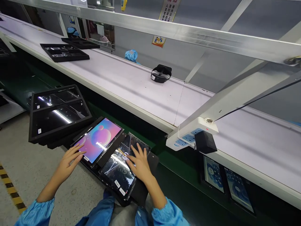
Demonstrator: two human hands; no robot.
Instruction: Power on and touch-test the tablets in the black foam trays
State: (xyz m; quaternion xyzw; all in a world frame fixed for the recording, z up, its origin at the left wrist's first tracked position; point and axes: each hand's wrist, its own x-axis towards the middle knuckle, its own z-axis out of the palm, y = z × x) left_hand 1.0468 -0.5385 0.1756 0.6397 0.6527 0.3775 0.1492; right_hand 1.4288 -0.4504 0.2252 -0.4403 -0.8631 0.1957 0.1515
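Two tablet-like screens lie side by side on a black tray (154, 163) in front of me. The left one is a screen panel (101, 136) with a pink, blue and purple picture. My left hand (70, 158) rests at its lower left edge, fingers stretched out. On the right lies a dark screen panel (117, 171) with faint white figures and small white labels near its bottom. My right hand (139, 161) lies over its upper right part with the fingers spread. Neither hand is closed around anything.
Black trays of dark panels (62, 113) are stacked at the left. More trays (64, 51) and a black headset (161, 73) sit on the long white shelf (131, 84). A power strip (188, 135) with a black plug hangs on the post. Two tablets (238, 190) lie under the shelf.
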